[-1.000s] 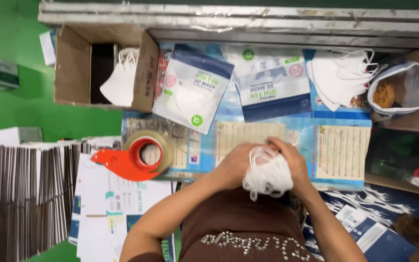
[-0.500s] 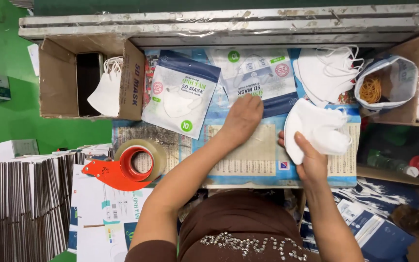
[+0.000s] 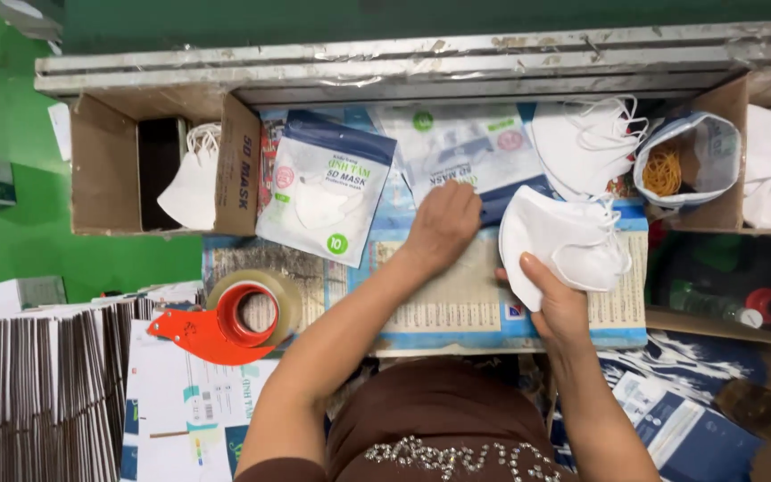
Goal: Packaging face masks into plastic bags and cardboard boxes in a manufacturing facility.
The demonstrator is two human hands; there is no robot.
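Seen from above, a person works at a cluttered bench. The right hand [image 3: 557,299] grips a stack of white face masks [image 3: 564,239], thumb on top, fingers curled beneath. The left hand [image 3: 443,228] reaches forward, fingers bent onto the edge of a clear mask pouch [image 3: 461,152] lying near the bench's back. A filled pouch [image 3: 327,196] lies just left of it. An orange tape dispenser [image 3: 229,321] sits further left, nearer the person.
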